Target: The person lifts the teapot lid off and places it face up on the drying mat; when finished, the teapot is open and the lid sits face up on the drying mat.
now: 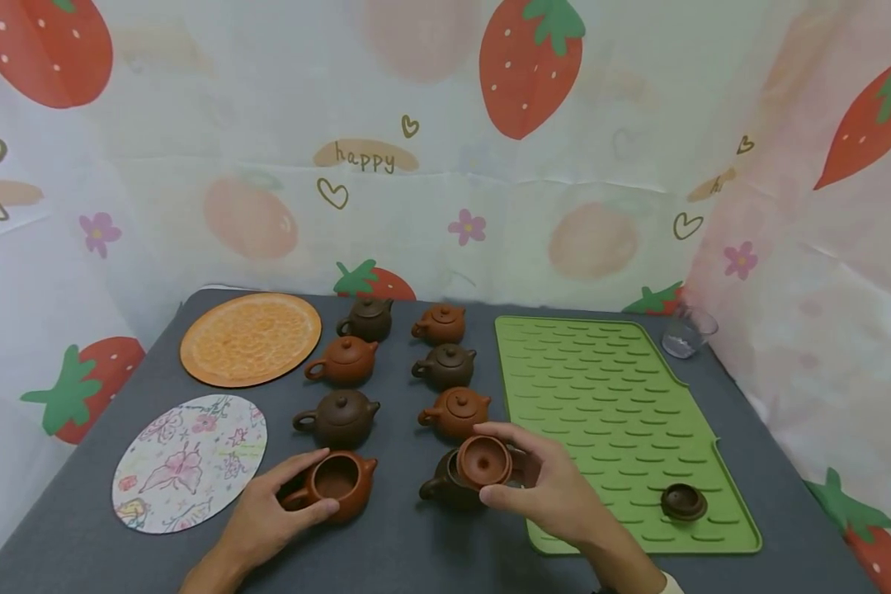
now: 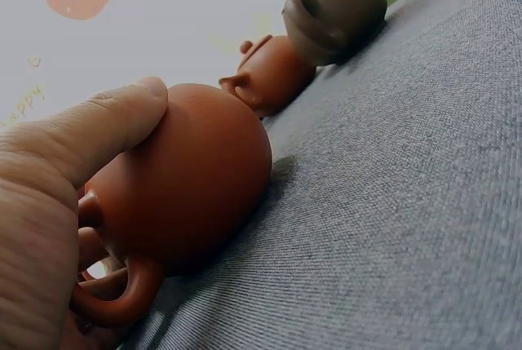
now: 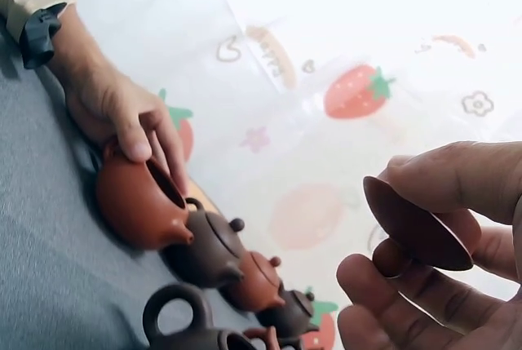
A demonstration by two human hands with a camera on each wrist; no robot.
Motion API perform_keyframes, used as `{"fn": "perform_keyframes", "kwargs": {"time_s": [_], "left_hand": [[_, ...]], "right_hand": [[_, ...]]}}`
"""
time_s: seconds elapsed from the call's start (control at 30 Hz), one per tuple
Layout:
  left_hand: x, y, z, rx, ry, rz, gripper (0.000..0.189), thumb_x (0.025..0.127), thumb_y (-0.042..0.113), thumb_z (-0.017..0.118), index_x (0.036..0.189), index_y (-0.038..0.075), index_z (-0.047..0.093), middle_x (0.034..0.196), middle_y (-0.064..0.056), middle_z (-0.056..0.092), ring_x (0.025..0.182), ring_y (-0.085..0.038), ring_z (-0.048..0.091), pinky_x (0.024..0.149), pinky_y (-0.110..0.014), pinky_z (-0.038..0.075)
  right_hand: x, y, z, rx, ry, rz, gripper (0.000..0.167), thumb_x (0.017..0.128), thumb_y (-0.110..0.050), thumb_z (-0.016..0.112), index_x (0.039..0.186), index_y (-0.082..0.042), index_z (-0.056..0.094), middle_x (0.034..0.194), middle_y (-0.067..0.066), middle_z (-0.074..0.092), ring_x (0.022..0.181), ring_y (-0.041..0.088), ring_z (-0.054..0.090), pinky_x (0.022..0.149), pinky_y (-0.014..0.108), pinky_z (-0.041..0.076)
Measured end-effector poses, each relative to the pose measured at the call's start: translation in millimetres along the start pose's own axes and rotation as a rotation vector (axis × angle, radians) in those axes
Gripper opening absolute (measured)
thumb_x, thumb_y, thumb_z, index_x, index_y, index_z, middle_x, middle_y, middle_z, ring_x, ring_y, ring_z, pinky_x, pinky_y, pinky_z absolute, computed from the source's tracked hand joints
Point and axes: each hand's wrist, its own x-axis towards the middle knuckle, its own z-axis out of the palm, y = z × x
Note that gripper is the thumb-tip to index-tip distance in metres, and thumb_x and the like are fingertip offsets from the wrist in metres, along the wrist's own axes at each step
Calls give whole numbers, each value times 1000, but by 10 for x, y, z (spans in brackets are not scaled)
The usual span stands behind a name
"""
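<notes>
My left hand grips a lidless reddish-brown teapot, thumb and fingers around its handle side. The pot stands upright on the cloth, its spout to the right. In my right hand is a reddish-brown teapot lid, pinched between thumb and fingers, its hollow underside facing the head camera. In the right wrist view the lid is tilted and its round knob lies among the fingers. Partly behind that lid stands an open dark brown teapot. A dark brown lid lies on the green mat.
Several lidded teapots, dark and reddish, stand in two columns farther back, among them a dark one and a reddish one. At left lie an orange round mat and a flowered mat. A clear glass cup stands back right.
</notes>
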Motion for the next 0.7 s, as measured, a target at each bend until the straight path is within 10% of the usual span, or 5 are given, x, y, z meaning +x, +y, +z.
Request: {"fn": "perform_keyframes", "kwargs": {"time_s": [0.7], "left_hand": [[-6, 47, -3, -8, 16, 74, 59, 75, 9, 84, 129, 6, 61, 122, -7, 63, 105, -31, 61, 81, -25, 51]], "right_hand": [[-398, 124, -372, -128, 136, -3, 57, 91, 7, 62, 143, 1, 41, 128, 26, 51, 107, 26, 61, 82, 37, 52]]}}
